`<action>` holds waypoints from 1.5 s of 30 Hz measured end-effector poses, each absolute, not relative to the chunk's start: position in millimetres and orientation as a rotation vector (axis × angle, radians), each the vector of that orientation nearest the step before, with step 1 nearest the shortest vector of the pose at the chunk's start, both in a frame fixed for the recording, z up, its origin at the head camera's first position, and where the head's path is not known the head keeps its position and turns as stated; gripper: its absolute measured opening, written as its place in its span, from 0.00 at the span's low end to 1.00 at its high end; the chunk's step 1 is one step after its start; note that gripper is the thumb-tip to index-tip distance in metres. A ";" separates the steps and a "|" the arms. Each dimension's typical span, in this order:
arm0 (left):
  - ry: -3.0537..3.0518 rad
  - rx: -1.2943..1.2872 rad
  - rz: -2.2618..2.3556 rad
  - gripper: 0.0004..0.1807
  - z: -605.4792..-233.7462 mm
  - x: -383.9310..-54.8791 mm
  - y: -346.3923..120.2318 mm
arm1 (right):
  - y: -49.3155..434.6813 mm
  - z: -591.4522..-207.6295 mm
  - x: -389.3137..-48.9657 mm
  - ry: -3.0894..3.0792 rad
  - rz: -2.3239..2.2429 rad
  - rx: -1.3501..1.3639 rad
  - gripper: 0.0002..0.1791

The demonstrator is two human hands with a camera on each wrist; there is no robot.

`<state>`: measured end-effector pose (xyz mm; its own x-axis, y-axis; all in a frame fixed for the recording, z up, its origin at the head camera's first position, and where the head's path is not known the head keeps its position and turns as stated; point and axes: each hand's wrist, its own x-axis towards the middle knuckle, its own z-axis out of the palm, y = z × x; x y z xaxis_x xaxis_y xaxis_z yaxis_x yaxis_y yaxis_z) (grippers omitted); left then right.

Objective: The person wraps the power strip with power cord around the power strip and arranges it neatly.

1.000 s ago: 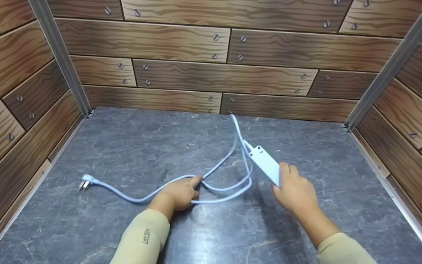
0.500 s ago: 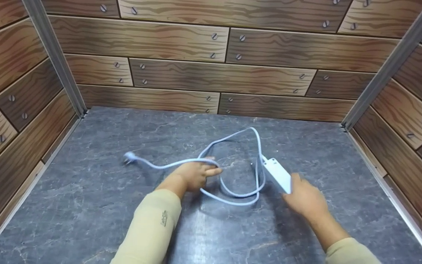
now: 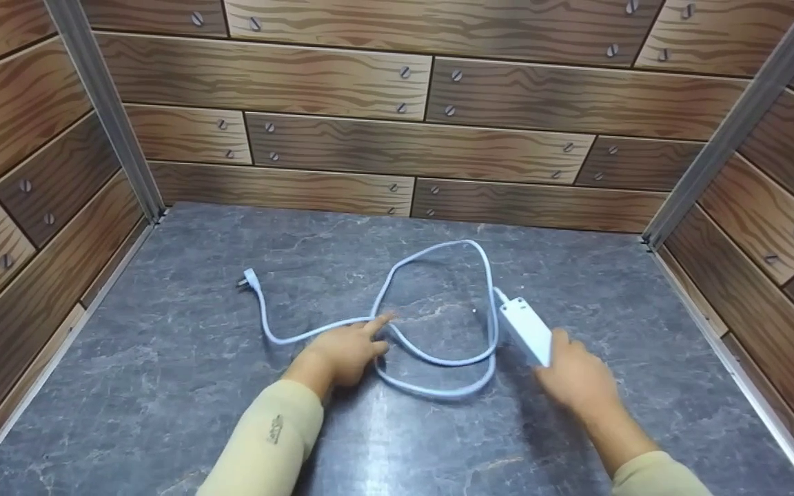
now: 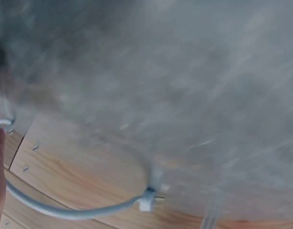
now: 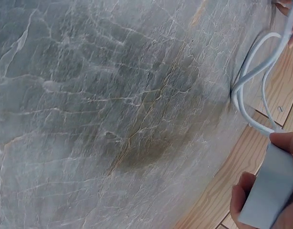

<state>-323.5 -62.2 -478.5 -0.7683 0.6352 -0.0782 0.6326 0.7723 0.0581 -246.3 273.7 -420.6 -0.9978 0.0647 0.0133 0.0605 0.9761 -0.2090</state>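
Observation:
A white power strip [image 3: 526, 332] is tilted in my right hand [image 3: 579, 377], which grips its near end. In the right wrist view its plain side [image 5: 273, 183] sits between the thumb and fingers. The white cord [image 3: 438, 393] runs from the far end of the strip into loops at the middle of the floor. My left hand [image 3: 343, 351] is over the place where the cord crosses itself, index finger straight and thumb apart from it. Part of the cord passes under these fingers and is hidden. The plug [image 3: 251, 277] lies to the far left of the loops, also in the left wrist view [image 4: 147, 200].
The grey marbled surface [image 3: 197, 386] is bounded by wood-patterned walls, at the back [image 3: 342, 145] and on both sides. Metal posts [image 3: 104, 103] stand in the corners. The left wrist view is blurred.
The plug has moved right and back, closer to the loops. My left hand rose with spread fingers, then came back down by the cord. My right hand shifted slightly right and nearer with the power strip.

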 end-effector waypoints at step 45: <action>2.136 -0.968 2.456 0.22 -441.9 -355.4 -159.6 | 282.6 -430.3 -255.2 -3.173 0.344 -0.169 0.33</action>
